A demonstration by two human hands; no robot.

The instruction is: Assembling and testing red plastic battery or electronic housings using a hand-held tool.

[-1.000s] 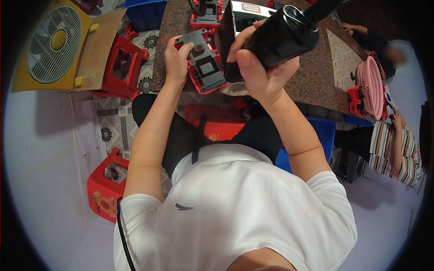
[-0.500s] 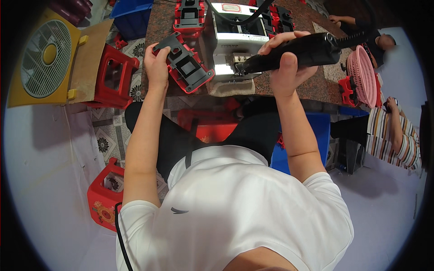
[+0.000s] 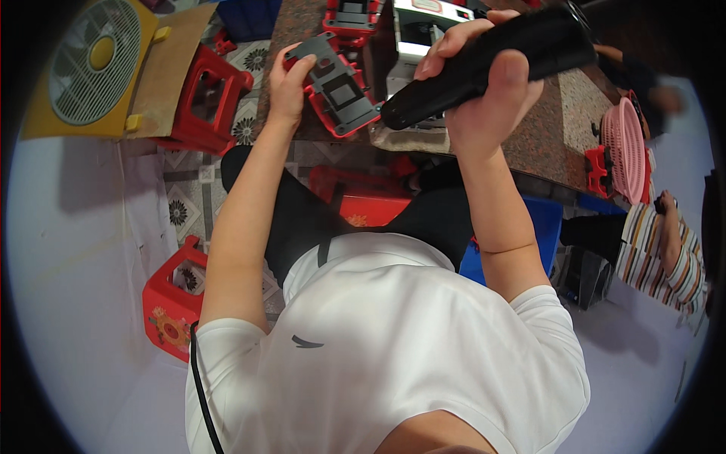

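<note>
My left hand (image 3: 289, 89) grips a black-and-red plastic housing (image 3: 342, 91) by its upper left edge, thumb on top. The piece is tilted near the table's front edge. In my right hand (image 3: 493, 98) is a thick black electric screwdriver (image 3: 484, 72), my fingers wrapped round its body. Its front end points left and sits at the housing's lower right corner; its bit is hidden, so I cannot tell whether it touches a screw. Behind the screwdriver stands a white-and-silver screw feeder (image 3: 408, 49), partly covered by my right hand.
More black-and-red housings (image 3: 352, 13) lie at the back of the speckled stone table (image 3: 529, 144). A pink basket (image 3: 626, 147) stands at the right, near two other people. On the left are a yellow fan (image 3: 98, 57) and red stools (image 3: 208, 94). A blue bin (image 3: 544, 227) sits below the table.
The electric screwdriver has moved from the screw feeder's front to the housing's lower right corner and now looks larger. My left hand still holds the housing. The whole view has shifted slightly.
</note>
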